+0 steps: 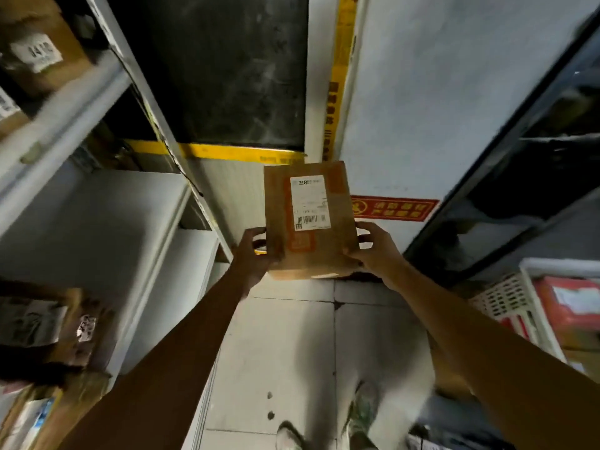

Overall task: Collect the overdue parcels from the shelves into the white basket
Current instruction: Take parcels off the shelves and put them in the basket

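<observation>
Two shelving units flank the brown parcel (308, 222): grey shelves (97, 206) to its left, carrying other boxes, and a dark rack (519, 177) to its right. Pale floor tiles (292, 336) lie below the parcel. Right of the parcel and lower stands the white basket (501, 297), with a red package (568, 306) inside. The parcel itself is in the air, upright, well apart from the basket, held from both sides. The left hand (251, 258) grips its lower left edge with curled fingers; the right hand (373, 251) clasps its lower right edge. A white label (310, 203) with a barcode sits on the parcel's front
</observation>
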Available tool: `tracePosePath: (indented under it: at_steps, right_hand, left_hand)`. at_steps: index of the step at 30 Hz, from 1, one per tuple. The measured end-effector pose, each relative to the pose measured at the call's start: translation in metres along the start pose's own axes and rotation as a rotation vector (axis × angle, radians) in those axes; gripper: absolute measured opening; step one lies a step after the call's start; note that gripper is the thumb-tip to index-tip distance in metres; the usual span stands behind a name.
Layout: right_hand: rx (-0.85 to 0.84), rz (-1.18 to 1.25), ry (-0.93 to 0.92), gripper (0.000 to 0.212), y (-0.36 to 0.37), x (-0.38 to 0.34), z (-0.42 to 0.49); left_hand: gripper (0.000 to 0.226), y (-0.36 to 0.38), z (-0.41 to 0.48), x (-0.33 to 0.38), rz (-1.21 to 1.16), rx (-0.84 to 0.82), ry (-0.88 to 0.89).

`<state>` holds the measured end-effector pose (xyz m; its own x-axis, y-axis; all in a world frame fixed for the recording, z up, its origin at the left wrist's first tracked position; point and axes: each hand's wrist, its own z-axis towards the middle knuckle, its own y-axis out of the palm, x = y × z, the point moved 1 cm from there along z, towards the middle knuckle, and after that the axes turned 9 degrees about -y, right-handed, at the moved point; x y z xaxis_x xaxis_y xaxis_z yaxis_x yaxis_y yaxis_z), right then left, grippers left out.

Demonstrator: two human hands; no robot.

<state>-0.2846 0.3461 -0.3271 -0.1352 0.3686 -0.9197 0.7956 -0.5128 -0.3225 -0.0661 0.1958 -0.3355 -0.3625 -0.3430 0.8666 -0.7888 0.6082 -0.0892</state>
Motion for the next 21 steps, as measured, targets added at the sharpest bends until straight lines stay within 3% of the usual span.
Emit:
tracePosePath:
  at_steps: [7,21]
  right_hand:
    - [0.201,0.058,0.087,0.062,-0.08,0.038,-0.038]
    - [0.632,0.141,0.14,0.056,-0.27,0.117,-0.104]
  left_hand:
    - [0.068,0.091,0.016,0.013,0.08,-0.203,-0.008]
    - [0.073,0.345,0.038,0.061,0.319,-0.566,0.038]
